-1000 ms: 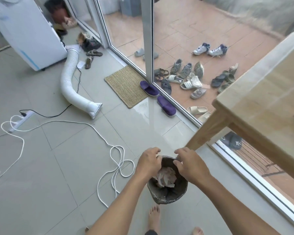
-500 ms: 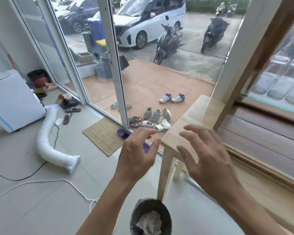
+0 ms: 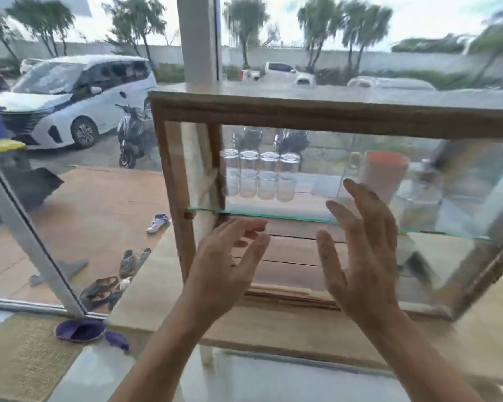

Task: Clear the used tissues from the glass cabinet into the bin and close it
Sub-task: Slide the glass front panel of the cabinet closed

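Two empty hands (image 3: 296,256), glass cabinet (image 3: 317,117), wooden table (image 3: 145,294), windowed room

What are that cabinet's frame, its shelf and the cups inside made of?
The frame looks like wood, brown and matt, with visible grain. The shelf seems to be clear glass: see-through, with a green edge. The stacked cups look like clear glass or plastic; the blur leaves that open.

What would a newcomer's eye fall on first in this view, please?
Two open, empty hands, the left hand and the right hand, are raised centre frame before a wooden glass cabinet on a table. On its glass shelf stand stacked glasses at left and an orange-rimmed jug at right.
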`<action>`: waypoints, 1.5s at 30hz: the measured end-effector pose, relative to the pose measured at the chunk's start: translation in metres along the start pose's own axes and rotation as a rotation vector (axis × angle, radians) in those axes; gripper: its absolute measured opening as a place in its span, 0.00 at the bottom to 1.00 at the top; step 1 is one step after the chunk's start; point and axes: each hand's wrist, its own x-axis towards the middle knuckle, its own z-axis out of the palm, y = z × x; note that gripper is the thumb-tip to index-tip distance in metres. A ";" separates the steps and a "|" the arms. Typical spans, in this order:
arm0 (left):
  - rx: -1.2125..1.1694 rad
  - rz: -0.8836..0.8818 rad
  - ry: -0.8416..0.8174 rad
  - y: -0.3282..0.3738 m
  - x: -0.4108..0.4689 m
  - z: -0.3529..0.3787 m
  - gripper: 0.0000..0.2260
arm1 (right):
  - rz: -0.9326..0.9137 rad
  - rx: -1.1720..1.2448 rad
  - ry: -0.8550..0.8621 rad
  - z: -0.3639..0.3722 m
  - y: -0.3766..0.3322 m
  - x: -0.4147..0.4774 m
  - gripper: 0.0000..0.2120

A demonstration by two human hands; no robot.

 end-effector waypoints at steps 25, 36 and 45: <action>-1.040 -0.331 -0.469 0.034 0.102 0.124 0.24 | 0.085 -0.437 0.097 0.023 0.103 0.009 0.31; -0.808 -0.199 -0.335 0.022 0.098 0.115 0.12 | 0.084 -0.474 0.117 0.025 0.104 0.007 0.32; -0.727 -0.184 -0.119 -0.011 0.092 0.061 0.11 | 0.082 -0.472 0.106 0.022 0.104 0.008 0.31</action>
